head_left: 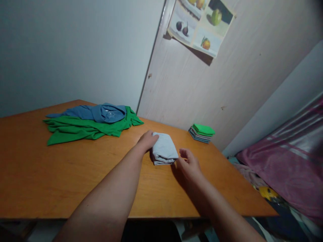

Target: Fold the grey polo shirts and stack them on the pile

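Note:
A small folded light grey cloth (165, 152) lies on the wooden table (50, 174). My left hand (147, 140) rests on the cloth's far left corner, fingers curled over its edge. Just off the cloth's near right corner is my right hand (189, 164), fingers loosely bent and apart, holding nothing. Both forearms reach in from the bottom of the view.
A loose green garment (83, 129) with a blue one (101, 112) on top lies at the table's back left. A neat stack of folded cloths (202, 133), green on top, sits at the far right corner. Pink bedding (290, 158) is to the right, and a fruit poster (199, 23) hangs on the wall.

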The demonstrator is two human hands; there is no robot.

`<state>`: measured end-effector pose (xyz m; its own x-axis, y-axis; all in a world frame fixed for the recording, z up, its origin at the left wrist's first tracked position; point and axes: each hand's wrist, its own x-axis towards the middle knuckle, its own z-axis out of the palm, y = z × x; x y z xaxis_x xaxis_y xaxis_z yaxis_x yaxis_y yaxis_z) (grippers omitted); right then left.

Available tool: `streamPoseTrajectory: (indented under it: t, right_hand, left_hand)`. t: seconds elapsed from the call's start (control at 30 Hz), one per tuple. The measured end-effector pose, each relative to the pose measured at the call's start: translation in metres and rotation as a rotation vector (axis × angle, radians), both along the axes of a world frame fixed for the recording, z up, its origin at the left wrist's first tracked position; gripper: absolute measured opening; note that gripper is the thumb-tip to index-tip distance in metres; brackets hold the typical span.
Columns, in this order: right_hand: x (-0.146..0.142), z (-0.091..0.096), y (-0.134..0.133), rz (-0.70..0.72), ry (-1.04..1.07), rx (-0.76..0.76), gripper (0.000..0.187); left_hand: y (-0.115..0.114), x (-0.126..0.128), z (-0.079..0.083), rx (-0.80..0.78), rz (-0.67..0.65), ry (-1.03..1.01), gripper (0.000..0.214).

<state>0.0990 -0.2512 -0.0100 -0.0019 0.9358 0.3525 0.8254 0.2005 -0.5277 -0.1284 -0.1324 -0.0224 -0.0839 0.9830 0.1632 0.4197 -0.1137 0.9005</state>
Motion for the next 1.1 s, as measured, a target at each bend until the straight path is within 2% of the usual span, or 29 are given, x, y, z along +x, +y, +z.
streamPoseTrajectory:
  t: [0.07, 0.13, 0.23, 0.33, 0.4, 0.5, 0.57, 0.6, 0.7, 0.87, 1.0, 1.1]
  right_hand:
    - [0.01, -0.007, 0.001, 0.071, 0.104, -0.044, 0.041]
    - [0.019, -0.011, 0.005, 0.082, 0.166, -0.067, 0.039]
    - [0.033, -0.006, 0.013, -0.078, 0.182, -0.043, 0.04]
    - [0.037, 0.007, 0.013, -0.194, 0.18, 0.052, 0.042]
    - [0.03, 0.018, 0.006, -0.133, 0.103, 0.124, 0.043]
    - [0.011, 0.029, -0.008, 0.146, -0.141, 0.139, 0.054]
    - [-0.001, 0.029, -0.013, 0.299, -0.321, 0.098, 0.065]
    - [-0.005, 0.027, -0.013, 0.333, -0.394, 0.075, 0.069]
    - [-0.008, 0.015, -0.01, 0.306, -0.483, 0.04, 0.063]
    - [0.009, -0.005, -0.005, 0.229, -0.356, 0.078, 0.054]
    - [0.019, -0.013, -0.003, 0.214, -0.234, 0.088, 0.051]
    - [0.022, -0.012, 0.001, 0.22, -0.192, 0.073, 0.05]
  left_hand:
    - [-0.005, 0.0, 0.006, -0.02, -0.027, 0.038, 0.024]
    - [-0.012, 0.001, 0.011, -0.061, -0.092, 0.059, 0.023]
    - [-0.025, 0.003, 0.019, -0.158, -0.221, 0.059, 0.028]
    - [-0.034, 0.004, 0.025, -0.265, -0.328, 0.022, 0.041]
    - [-0.036, 0.002, 0.027, -0.351, -0.389, -0.049, 0.053]
    - [-0.034, -0.001, 0.026, -0.473, -0.424, -0.159, 0.063]
    - [-0.032, -0.003, 0.024, -0.499, -0.418, -0.18, 0.059]
    - [-0.031, -0.004, 0.023, -0.496, -0.414, -0.177, 0.055]
    - [-0.028, -0.005, 0.022, -0.47, -0.4, -0.136, 0.035]
    - [-0.028, -0.007, 0.025, -0.439, -0.392, -0.075, 0.015]
    - [-0.03, -0.008, 0.029, -0.426, -0.436, -0.038, 0.01]
    - [-0.032, -0.006, 0.029, -0.399, -0.472, 0.019, 0.013]
